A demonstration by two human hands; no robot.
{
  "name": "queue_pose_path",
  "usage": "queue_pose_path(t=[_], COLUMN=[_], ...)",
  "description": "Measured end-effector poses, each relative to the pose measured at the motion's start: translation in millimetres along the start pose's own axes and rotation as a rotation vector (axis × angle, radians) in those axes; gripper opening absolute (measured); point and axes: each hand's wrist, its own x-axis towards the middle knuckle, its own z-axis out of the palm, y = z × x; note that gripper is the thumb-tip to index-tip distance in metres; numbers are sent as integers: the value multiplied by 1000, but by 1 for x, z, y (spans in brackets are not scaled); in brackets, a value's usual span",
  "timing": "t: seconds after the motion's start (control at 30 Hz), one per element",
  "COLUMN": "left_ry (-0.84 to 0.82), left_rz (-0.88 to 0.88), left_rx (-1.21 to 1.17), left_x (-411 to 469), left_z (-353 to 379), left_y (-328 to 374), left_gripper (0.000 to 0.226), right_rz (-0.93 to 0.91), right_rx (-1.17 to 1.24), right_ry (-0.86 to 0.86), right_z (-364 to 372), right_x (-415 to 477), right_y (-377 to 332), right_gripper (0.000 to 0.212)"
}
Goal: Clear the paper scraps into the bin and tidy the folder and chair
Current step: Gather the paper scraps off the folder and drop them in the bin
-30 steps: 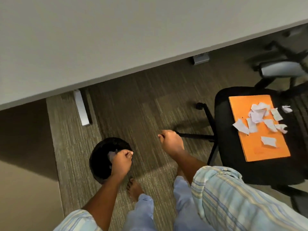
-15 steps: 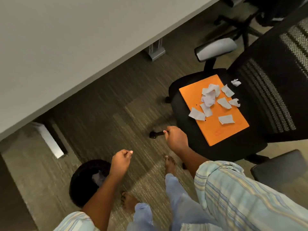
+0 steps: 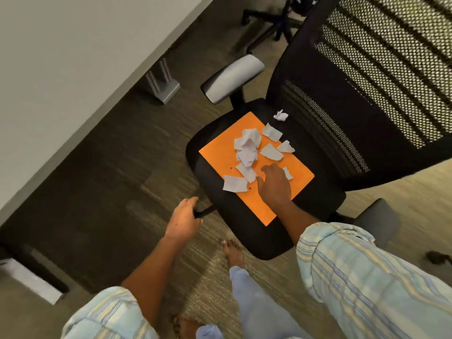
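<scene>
An orange folder point(image 3: 221, 149) lies on the seat of a black office chair point(image 3: 244, 231). Several white paper scraps point(image 3: 248, 149) are scattered over the folder, and one crumpled scrap point(image 3: 280, 115) sits on the seat behind it. My right hand point(image 3: 275, 183) rests palm down on the folder among the scraps, fingers spread, partly covering one scrap point(image 3: 288, 172). My left hand point(image 3: 184, 217) hangs over the carpet to the left of the seat, fingers loosely apart, holding nothing. The bin is out of view.
A pale desk top point(image 3: 73, 57) fills the upper left, with a grey desk foot point(image 3: 162, 85) under it. The chair has a mesh back point(image 3: 367, 81) and a grey armrest point(image 3: 232, 78). Another chair base point(image 3: 269, 18) stands at the top. My bare feet stand on the carpet.
The view swung right from the black bin to the chair. My right hand moved from over the floor onto the folder and opened. My left hand lifted away from the bin and opened.
</scene>
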Motion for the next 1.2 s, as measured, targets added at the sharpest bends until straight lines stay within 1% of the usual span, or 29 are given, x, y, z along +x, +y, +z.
queue_pose_path(t=[0.13, 0.27, 0.33, 0.37, 0.43, 0.5, 0.57, 0.63, 0.77, 0.9, 0.97, 1.03, 1.13, 1.2], left_ry=[-25, -74, -94, -97, -76, -49, -26, -13, -55, -115, -150, -190, -252, -261], left_rz=[158, 211, 244, 279, 353, 395, 421, 441, 487, 581, 639, 640, 596, 609], left_rx=[256, 361, 443, 524, 708, 806, 835, 833, 843, 867, 928, 997, 987, 901], left_x=[31, 55, 67, 74, 90, 106, 127, 148, 185, 204, 210, 214, 220, 223], left_z=[5, 19, 28, 32, 39, 40, 37, 31, 23, 30, 35, 38, 41, 39], left_y=[50, 77, 83, 86, 90, 98, 107, 118, 132, 139, 139, 138, 138, 139], left_gripper=[76, 87, 97, 103, 116, 130, 143, 149, 159, 159, 157, 152, 133, 111], right_rz=[108, 168, 187, 181, 164, 143, 113, 90, 57, 28, 17, -2, -10, 10], right_rx=[-56, -65, -56, -51, -61, -111, -191, -242, -200, -185, -202, -261, -369, -372], right_ry=[6, -3, -44, -73, -145, -234, -302, -331, -365, -400, -397, -403, -432, -451], right_z=[-18, -26, -26, -26, -25, -25, -23, -20, -10, 2, 9, 16, 22, 23], right_x=[26, 49, 61, 68, 85, 104, 123, 140, 164, 178, 182, 184, 187, 188], right_y=[22, 36, 41, 45, 53, 61, 68, 73, 77, 77, 78, 79, 74, 70], right_gripper=[38, 48, 63, 74, 96, 113, 122, 126, 132, 131, 128, 122, 111, 105])
